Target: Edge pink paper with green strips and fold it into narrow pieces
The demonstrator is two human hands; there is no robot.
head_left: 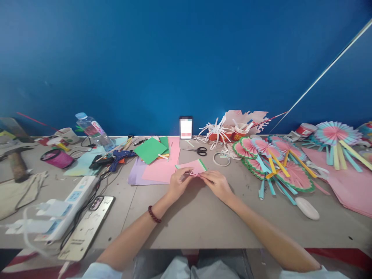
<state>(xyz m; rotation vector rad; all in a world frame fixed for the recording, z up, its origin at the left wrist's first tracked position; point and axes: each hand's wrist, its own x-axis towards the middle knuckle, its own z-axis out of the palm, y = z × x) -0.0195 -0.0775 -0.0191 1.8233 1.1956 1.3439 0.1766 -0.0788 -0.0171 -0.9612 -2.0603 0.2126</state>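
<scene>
Between both hands is a sheet of pink paper (192, 166) with a green strip along its far edge. Its near edge is pinched in a narrow fold. My left hand (180, 181) grips that fold at the left, thumb and fingers closed on it. From the right, my right hand (215, 183) pinches the same edge, fingertips close to the left ones. Black-handled scissors (201, 151) lie just beyond the paper. Further left are green paper squares (150, 150) on top of larger pink sheets (157, 173).
Folded paper fans (286, 155) with ribbon tails and a white computer mouse (307, 208) lie right. At left are a power strip (72, 205), a phone (87, 228), a tilted plastic bottle (94, 130) and a hammer (18, 164). A tape roll (214, 159) lies beyond my right hand.
</scene>
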